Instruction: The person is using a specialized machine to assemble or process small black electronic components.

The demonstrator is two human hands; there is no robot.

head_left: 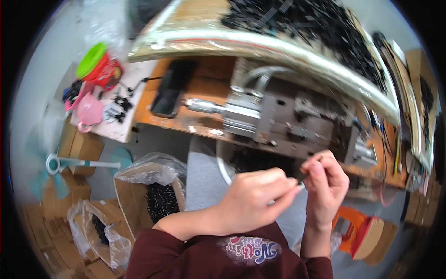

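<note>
I see left hand and right hand pinching small dark part between them, at six o'clock from metal fixture. Step, I judge: two-handed handling; next move calls for steady pinch.

Small, slender dark piece, pinched at a slant between the left grip and the right grip, partly covered, finer details blurred.

bright light | glare on tray rim | edges bowed | corners black | slight blur
</note>
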